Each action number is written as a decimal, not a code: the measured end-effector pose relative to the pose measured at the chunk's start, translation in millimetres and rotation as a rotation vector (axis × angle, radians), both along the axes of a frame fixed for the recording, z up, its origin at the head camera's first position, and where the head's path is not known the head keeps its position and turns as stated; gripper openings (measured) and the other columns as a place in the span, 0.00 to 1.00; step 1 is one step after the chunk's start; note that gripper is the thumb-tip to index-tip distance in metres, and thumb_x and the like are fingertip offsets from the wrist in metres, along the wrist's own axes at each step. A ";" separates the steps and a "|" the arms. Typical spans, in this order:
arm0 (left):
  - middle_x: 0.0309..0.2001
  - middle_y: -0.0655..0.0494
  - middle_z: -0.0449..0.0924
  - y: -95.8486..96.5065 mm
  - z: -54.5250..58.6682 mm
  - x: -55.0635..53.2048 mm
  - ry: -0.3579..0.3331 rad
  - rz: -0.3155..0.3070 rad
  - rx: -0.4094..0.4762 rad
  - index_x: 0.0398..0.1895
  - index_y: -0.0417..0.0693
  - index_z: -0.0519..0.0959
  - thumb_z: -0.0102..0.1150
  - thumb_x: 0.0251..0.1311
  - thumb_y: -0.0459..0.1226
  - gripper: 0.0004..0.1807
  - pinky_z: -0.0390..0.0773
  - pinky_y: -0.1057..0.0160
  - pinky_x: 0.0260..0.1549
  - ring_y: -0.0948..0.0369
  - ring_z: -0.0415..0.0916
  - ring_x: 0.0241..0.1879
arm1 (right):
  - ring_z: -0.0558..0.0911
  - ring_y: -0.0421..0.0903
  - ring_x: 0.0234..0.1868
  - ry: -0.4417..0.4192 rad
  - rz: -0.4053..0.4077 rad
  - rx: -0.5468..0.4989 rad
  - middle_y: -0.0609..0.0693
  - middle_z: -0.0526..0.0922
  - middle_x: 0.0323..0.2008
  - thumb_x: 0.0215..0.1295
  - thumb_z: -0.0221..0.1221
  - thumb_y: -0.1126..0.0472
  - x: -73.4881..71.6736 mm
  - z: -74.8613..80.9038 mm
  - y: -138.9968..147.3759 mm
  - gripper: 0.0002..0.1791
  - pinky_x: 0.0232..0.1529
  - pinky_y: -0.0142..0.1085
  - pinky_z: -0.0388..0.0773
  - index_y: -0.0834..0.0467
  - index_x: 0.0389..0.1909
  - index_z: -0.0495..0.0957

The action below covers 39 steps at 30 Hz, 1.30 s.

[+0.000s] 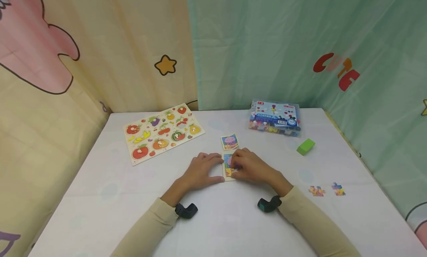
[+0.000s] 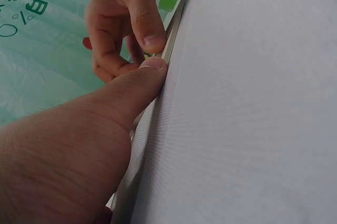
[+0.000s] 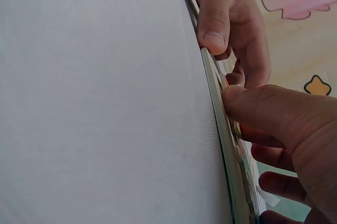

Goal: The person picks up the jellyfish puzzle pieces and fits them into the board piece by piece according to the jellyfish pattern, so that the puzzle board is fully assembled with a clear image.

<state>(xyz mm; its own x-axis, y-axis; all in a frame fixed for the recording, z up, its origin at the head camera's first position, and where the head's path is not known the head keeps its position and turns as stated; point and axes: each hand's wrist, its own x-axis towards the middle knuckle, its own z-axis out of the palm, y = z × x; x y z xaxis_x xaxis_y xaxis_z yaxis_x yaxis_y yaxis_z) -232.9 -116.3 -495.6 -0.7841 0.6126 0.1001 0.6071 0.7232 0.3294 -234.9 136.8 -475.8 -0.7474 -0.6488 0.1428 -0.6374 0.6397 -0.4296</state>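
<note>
Spreading my left hand (image 1: pixel 200 170) wide, I touch one puzzle board (image 1: pixel 228 178) at the middle of the tabletop (image 1: pixel 223 227); my right hand (image 1: pixel 252 167) curls over it, whether pinching anything I cannot tell. Two loose pieces (image 1: pixel 317 191) and one green block (image 1: pixel 305 147) lie toward the right edge.

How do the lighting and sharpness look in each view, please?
Head view: soft, even light, the fruit board distinct, fine print on the plastic case too small to read; left wrist: dimmer, left hand shaded; right wrist: also dim, right hand partly shadowed.
</note>
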 end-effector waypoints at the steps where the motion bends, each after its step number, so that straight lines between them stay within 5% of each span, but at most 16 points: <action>1: 0.73 0.63 0.65 -0.2 0.1 -0.3 -0.001 0.002 -0.002 0.69 0.61 0.74 0.60 0.60 0.66 0.37 0.66 0.51 0.53 0.56 0.63 0.63 | 0.71 0.44 0.48 -0.011 0.004 -0.005 0.42 0.76 0.45 0.59 0.73 0.54 -0.5 0.2 0.7 0.09 0.48 0.42 0.71 0.49 0.36 0.83; 11: 0.72 0.62 0.65 -0.8 -0.3 -1.5 0.006 -0.011 0.017 0.68 0.61 0.74 0.61 0.61 0.65 0.36 0.66 0.51 0.53 0.56 0.63 0.62 | 0.71 0.46 0.49 -0.073 0.066 -0.047 0.42 0.76 0.47 0.61 0.72 0.55 1.1 3.4 6.2 0.10 0.51 0.45 0.70 0.50 0.39 0.81; 19: 0.72 0.62 0.65 -0.2 -1.5 -2.1 -0.005 -0.016 0.016 0.68 0.60 0.74 0.60 0.61 0.65 0.37 0.67 0.52 0.53 0.56 0.63 0.62 | 0.71 0.44 0.49 -0.085 0.033 -0.041 0.40 0.75 0.45 0.66 0.68 0.56 2.8 0.6 4.4 0.05 0.51 0.43 0.70 0.47 0.39 0.81; 25: 0.71 0.63 0.66 -0.5 -0.2 -2.5 0.006 -0.012 0.011 0.68 0.61 0.74 0.60 0.61 0.66 0.37 0.66 0.51 0.53 0.56 0.63 0.62 | 0.71 0.46 0.52 -0.081 0.027 -0.033 0.42 0.76 0.47 0.67 0.68 0.55 3.2 2.8 2.8 0.10 0.53 0.45 0.70 0.50 0.47 0.83; 39: 0.71 0.62 0.66 -1.6 -0.3 -1.4 0.002 -0.011 0.020 0.68 0.61 0.74 0.61 0.60 0.65 0.36 0.66 0.50 0.53 0.55 0.63 0.62 | 0.72 0.46 0.52 -0.049 -0.009 -0.008 0.45 0.77 0.50 0.66 0.68 0.53 2.9 0.7 -0.1 0.12 0.53 0.43 0.71 0.49 0.49 0.85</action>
